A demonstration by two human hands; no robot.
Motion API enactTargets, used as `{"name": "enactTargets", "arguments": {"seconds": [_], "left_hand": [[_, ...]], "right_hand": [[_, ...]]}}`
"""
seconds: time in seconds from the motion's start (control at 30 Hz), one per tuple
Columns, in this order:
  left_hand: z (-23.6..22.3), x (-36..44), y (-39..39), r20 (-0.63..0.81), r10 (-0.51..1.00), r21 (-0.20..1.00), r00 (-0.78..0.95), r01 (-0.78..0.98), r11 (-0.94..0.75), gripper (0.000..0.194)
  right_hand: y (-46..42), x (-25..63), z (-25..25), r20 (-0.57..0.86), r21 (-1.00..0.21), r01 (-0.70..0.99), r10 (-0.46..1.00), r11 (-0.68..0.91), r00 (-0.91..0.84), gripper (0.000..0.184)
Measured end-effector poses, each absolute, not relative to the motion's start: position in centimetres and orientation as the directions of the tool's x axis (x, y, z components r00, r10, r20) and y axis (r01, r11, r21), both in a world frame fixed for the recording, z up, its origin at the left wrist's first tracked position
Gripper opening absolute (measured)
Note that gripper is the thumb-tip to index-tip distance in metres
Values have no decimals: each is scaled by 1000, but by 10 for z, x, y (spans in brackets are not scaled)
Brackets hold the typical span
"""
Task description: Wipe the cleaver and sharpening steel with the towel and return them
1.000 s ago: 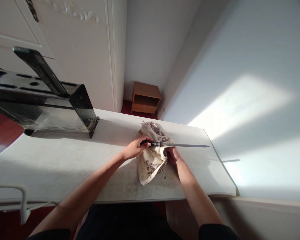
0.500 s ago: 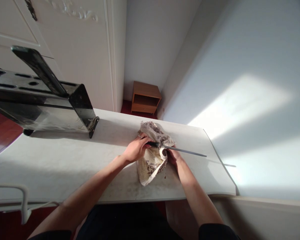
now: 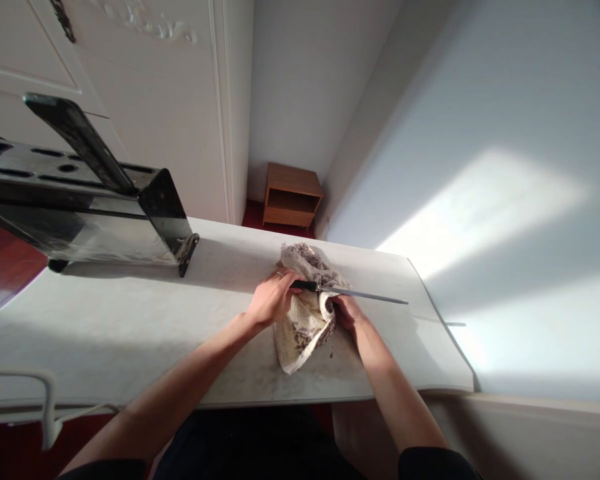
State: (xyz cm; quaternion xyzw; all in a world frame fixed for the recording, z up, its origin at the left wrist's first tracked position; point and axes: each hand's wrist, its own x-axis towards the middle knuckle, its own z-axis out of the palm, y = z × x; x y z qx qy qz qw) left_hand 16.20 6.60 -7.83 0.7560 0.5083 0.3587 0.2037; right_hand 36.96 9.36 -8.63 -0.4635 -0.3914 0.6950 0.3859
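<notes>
1. Head view, centre of the frame: the left hand point(image 3: 273, 300), wearing a ring, has its fingers curled around the black handle of a honing steel point(image 3: 365, 295), so it is closed on that handle.
2. The honing steel lies across the middle of the frame, its thin grey rod running rightward and slightly down over the cloth, with the tip reaching past it toward the right.
3. Just right of centre, the right hand point(image 3: 349, 313) grips the patterned cloth point(image 3: 304, 330); its fingers are mostly tucked under the folds, so how tightly they close is hard to tell.
4. The cream and brown cloth is bunched beneath the rod, with one corner hanging toward the bottom of the frame and a frayed edge toward the top.
5. Both hands work above the white table point(image 3: 220, 347), which spans the lower half; a small dark spot point(image 3: 331, 355) marks its surface near the cloth.
6. At the left of the frame, a dark slotted knife block point(image 3: 105, 230) stands on the table, a black knife handle point(image 3: 83, 143) slanting out of its top.
7. At upper centre, a small wooden cabinet point(image 3: 294, 177) sits on the red floor point(image 3: 253, 212), beside the white wardrobe point(image 3: 180, 120) at upper left.
8. A sunlit patch brightens the wall point(image 3: 530, 100) at right.
</notes>
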Motion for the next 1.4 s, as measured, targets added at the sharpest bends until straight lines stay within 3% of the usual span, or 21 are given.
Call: {"name": "enactTargets", "arguments": {"seconds": [0.27, 0.47, 0.8, 1.03, 1.4], "left_hand": [[-87, 164, 66, 425, 884, 670, 194, 590, -452, 34], [-90, 168, 66, 460, 866, 664, 195, 573, -481, 24], [-86, 167, 70, 322, 917, 717, 237, 571, -399, 16], [-80, 166, 66, 390, 845, 654, 367, 536, -534, 31], [-81, 171, 62, 557, 792, 570, 250, 579, -583, 25]], "right_hand": [[94, 373, -88, -361, -873, -225, 883, -433, -298, 29], [97, 378, -92, -320, -874, -226, 859, -430, -400, 27], [96, 379, -91, -213, -937, -154, 862, -314, -460, 26], [96, 378, -88, -173, -938, -222, 915, -266, -366, 18], [99, 377, -95, -266, -876, -345, 934, -337, -237, 24]]}}
